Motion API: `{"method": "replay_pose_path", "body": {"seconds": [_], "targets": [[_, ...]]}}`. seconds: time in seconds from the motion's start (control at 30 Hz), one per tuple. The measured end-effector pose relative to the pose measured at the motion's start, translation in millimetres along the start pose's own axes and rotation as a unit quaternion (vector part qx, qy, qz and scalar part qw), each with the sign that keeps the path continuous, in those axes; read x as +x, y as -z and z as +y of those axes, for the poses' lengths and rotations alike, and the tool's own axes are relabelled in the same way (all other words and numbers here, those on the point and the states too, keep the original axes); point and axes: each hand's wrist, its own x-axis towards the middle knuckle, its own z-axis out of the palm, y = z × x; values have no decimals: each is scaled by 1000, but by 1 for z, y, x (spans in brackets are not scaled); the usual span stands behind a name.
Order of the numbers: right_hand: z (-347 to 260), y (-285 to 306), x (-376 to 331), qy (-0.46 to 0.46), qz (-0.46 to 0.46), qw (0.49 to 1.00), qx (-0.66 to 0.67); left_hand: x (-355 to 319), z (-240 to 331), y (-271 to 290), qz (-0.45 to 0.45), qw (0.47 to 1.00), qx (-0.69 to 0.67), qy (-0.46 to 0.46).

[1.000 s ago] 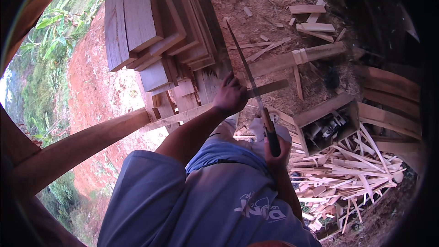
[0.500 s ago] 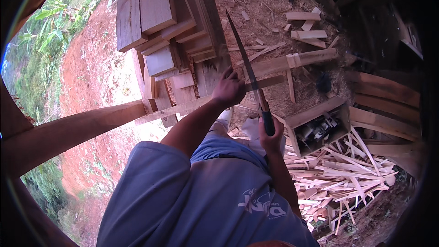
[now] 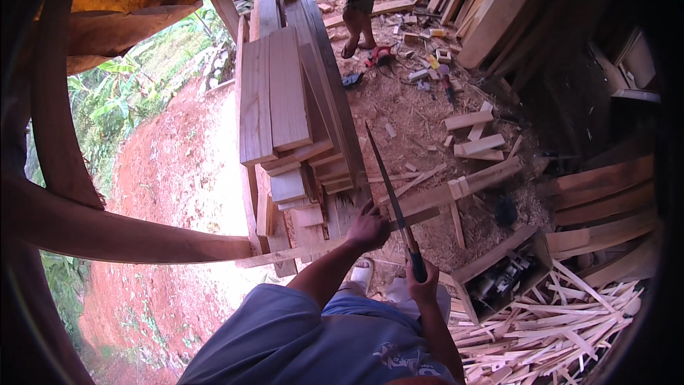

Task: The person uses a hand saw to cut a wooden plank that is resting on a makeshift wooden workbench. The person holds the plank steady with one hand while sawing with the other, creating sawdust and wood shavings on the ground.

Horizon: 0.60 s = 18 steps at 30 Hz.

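Observation:
My right hand (image 3: 423,286) is closed around the dark handle of a handsaw (image 3: 388,189). Its long, narrow blade points away from me and crosses a wooden strip (image 3: 420,219). My left hand (image 3: 368,228) grips that strip just left of the blade, fingers curled over it; its underside is hidden. The strip runs sideways in front of my body, at the near end of a tall stack of planks (image 3: 288,93). Whether the teeth are sunk into the wood I cannot tell.
An open wooden box (image 3: 502,274) with metal tools stands at right, above a heap of offcut sticks (image 3: 548,321). A thick beam (image 3: 157,235) comes in from the left. Another person's bare legs (image 3: 356,18) stand at the far end. Wood blocks (image 3: 477,144) lie on shavings-covered ground.
My view has tilted up, so everything sits lower in the picture and the other person's legs now show. Both hands keep their hold on the saw and the strip.

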Motion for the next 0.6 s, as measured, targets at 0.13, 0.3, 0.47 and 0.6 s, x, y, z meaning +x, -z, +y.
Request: {"method": "replay_pose_path", "body": {"seconds": [0.13,0.3,0.47,0.6], "targets": [[-1,-3,1,42,19,999,-4,-7,-2,-3,71,997,14,-17],[-5,-6,4,31,16,999,24,-7,-10,-9,65,998,4,-23],[-7,0,4,28,0,1000,8,-4,2,9,0,1000,22,-15],[-9,-2,3,35,15,999,30,-4,1,9,9,999,32,-21]]}}
